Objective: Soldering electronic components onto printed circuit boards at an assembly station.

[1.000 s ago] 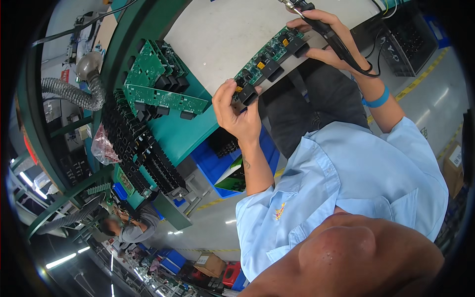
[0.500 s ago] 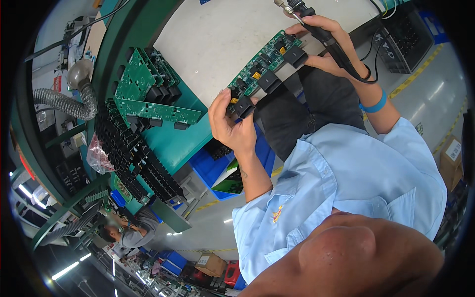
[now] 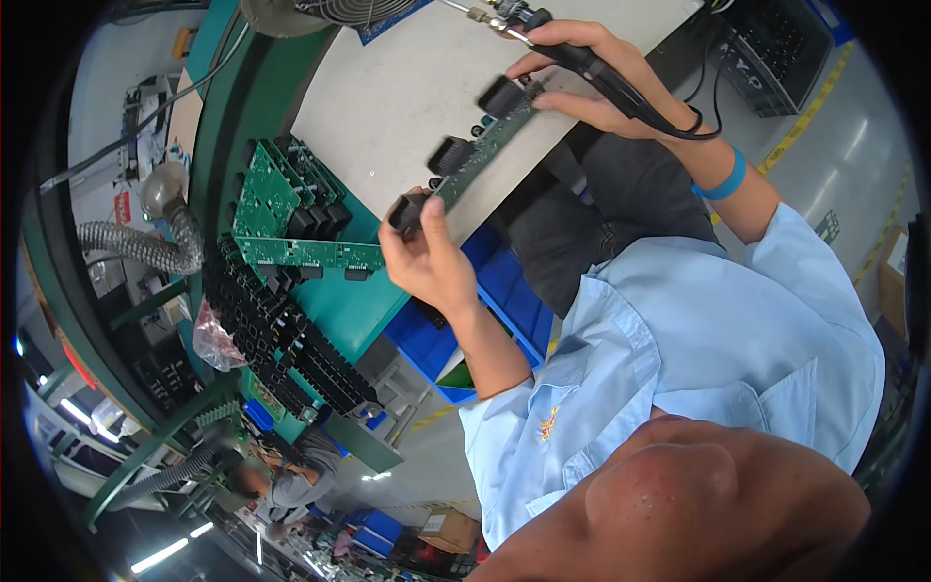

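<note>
A green circuit board (image 3: 488, 147) with several black block connectors is held tilted almost edge-on above the pale work surface (image 3: 388, 107). My left hand (image 3: 432, 262) is closed on its near-left end, thumb on one side and fingers by the end connector. At the far-right end, my right hand (image 3: 630, 70) pinches the board between thumb and fingertips. That same hand also carries a black-handled soldering iron (image 3: 599, 76), its metal end pointing up and left. Its cord runs along my right wrist, above a blue wristband (image 3: 727, 177).
Green circuit boards (image 3: 276, 194) lie stacked on a teal mat (image 3: 359, 315) to the left, beside rows of black parts (image 3: 291, 335). A blue bin (image 3: 509, 291) sits below the bench edge. A fan (image 3: 364, 8) stands at the top; a co-worker (image 3: 301, 485) is lower left.
The board has been turned from its component face to nearly edge-on, connectors now facing up and left. Both hands have moved left with it, and the iron has moved along.
</note>
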### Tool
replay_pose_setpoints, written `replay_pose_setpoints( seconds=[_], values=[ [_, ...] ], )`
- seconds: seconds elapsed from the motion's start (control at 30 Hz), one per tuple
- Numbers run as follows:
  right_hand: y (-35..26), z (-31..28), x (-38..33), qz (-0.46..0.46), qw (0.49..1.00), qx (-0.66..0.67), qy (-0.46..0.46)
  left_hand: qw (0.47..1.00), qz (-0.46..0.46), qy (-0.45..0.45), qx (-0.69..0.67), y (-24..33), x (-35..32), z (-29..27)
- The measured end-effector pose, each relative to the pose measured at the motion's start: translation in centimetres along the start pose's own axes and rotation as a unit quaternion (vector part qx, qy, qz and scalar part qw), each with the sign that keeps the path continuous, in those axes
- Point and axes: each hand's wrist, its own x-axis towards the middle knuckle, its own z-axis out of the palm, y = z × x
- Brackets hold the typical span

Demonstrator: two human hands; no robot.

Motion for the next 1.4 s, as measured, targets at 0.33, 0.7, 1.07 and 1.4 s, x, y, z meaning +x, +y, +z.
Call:
replay_pose_setpoints(
  seconds=[0.33, 0.7, 1.07, 1.4],
  values=[
    [-0.8, 1.3, 0.4, 0.096, 0.974, 0.189, 0.075, 0.994, -0.058, -0.050, -0.072, -0.9, 2.1, 0.9],
    [0.3, 2.0, 1.0, 0.027, 0.975, 0.201, 0.093, 0.976, 0.147, 0.064, 0.145, 0.0, 1.7, 2.5],
    [-0.5, 1.7, 0.4, 0.003, 0.984, 0.132, 0.120, 0.834, 0.209, -0.415, 0.299, 9.9, 10.4, 7.2],
    [-3.9, -4.0, -3.8, -0.039, 0.983, -0.170, 0.052, 0.828, -0.094, -0.522, 0.183, 5.8, 14.7, 10.2]
  ],
)
